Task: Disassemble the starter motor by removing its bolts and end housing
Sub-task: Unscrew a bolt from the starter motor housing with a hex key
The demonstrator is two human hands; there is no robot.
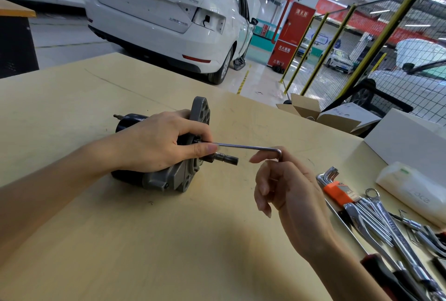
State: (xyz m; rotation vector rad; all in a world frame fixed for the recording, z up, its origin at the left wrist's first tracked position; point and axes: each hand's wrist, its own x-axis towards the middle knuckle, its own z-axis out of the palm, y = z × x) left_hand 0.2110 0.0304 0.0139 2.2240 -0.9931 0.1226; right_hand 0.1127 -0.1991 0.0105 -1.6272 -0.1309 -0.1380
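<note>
The starter motor (169, 177) lies on its side on the wooden table (144, 240). Its black body points left, and its grey end housing (200, 112) and shaft (225, 158) face right. My left hand (156, 142) grips the motor from above, thumb and forefinger pinching the long arm of an L-shaped hex key (248, 147) close to the housing. The key's tip sits at a bolt in the housing, hidden by my fingers. My right hand (287, 187) is at the key's bent end, forefinger and thumb on the short arm, the other fingers loosely curled.
A hex key set in an orange holder (336, 191), spanners (391, 223) and other tools lie at the right. A white box (407, 141), a white packet (415, 187) and an open cardboard box (313, 110) stand at the far right edge. White cars are parked beyond the table.
</note>
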